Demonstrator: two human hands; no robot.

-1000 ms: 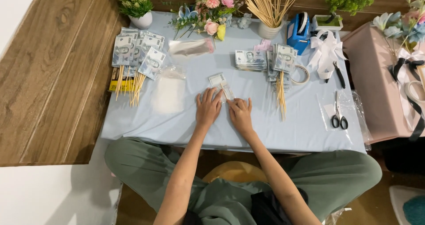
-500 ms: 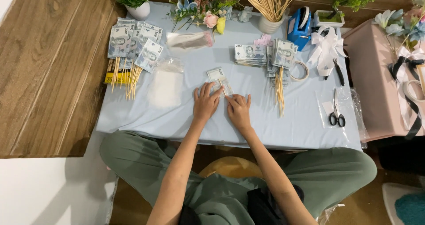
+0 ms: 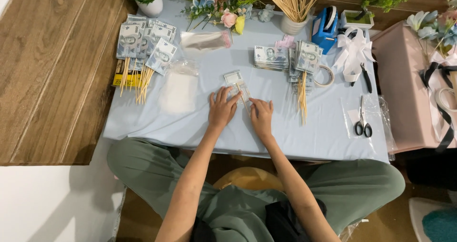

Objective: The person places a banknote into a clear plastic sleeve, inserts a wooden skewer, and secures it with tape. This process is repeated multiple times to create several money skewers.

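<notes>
Head view: left hand [image 3: 223, 109] and right hand [image 3: 262, 118] flat (fingers spread) on upright-lying banknote [image 3: 236, 82], stick [image 3: 241, 95] lengthwise.

Bare forearms, no sleeves; loose sage-green trousers [image 3: 190, 175]; dark top [image 3: 285, 223]

We read this as home craft corner, not shop: low table [image 3: 143, 123] in pale blue cloth on wood-plank floor [image 3: 52, 70], person cross-legged on floor. Craft supplies around: skewer cup [image 3: 293, 25], tape dispenser [image 3: 326, 28], scissors [image 3: 362, 123], ribbon bow [image 3: 354, 51], artificial flowers [image 3: 228, 4], pink box [image 3: 412, 89].
</notes>
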